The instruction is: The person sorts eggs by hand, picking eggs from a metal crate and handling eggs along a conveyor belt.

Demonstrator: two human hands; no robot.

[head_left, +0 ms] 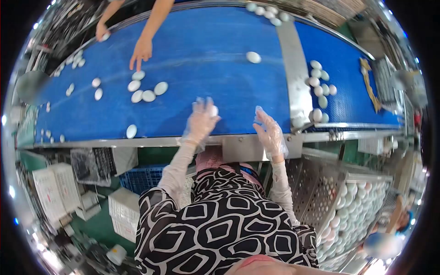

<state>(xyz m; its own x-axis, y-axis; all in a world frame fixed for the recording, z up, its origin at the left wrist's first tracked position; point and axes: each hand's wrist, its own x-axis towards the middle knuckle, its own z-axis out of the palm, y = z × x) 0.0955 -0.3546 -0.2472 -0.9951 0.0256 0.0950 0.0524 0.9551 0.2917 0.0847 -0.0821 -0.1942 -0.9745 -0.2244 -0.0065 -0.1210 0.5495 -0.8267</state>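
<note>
My left hand (pixel 201 123), in a thin clear plastic glove, is over the blue conveyor belt (pixel 220 82) near its front edge. A white egg (pixel 214 111) sits between its thumb and fingers, partly covered by them. My right hand (pixel 269 133), gloved the same way, hovers at the belt's front edge with its fingers apart and nothing in them. Farther back lies a single egg (pixel 253 57). Left of my hands is a loose cluster of pale eggs (pixel 148 96), and one egg (pixel 131 131) rests near the front edge.
Opposite, another person's hand (pixel 142 51) reaches toward the cluster and their other hand (pixel 102 34) touches an egg. A metal strip (pixel 295 73) crosses the belt, with several eggs (pixel 316 73) beyond it. A large egg-filled container (pixel 353 206) stands below right; white boxes (pixel 123 211) stand below left.
</note>
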